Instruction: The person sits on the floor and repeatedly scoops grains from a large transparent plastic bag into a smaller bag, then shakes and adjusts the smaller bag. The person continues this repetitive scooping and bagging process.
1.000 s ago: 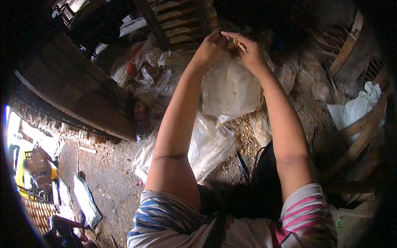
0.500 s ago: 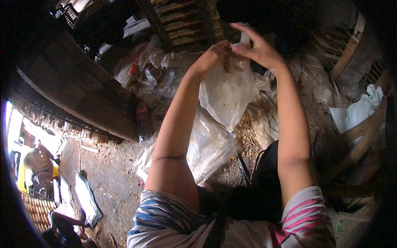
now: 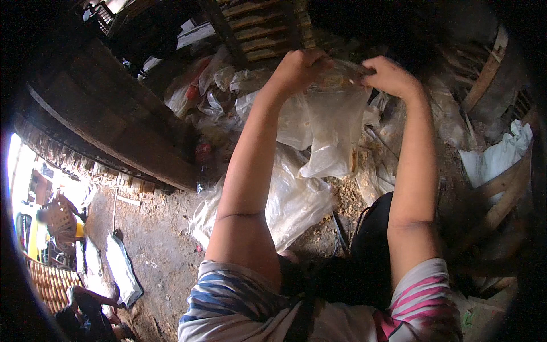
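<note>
Both arms reach forward, and a clear, stained plastic bag (image 3: 336,128) hangs stretched between my hands. My left hand (image 3: 302,65) is closed on the bag's upper left edge. At the upper right edge, my right hand (image 3: 387,75) pinches the plastic with bent fingers. The bag looks limp, with brownish bits near its top. Below it a large crumpled plastic sheet (image 3: 290,199) lies on the dirt floor, partly hidden behind my left forearm.
More crumpled plastic bags (image 3: 219,97) are heaped at the far left. A dark wooden board (image 3: 108,125) and a bottle (image 3: 203,162) stand left. Wooden slats (image 3: 484,71) and a pale sack (image 3: 498,154) lie right. A person (image 3: 91,310) is at lower left.
My hands have moved apart, the right one to the right and down. The bag between them has spread wider and hangs more to the right.
</note>
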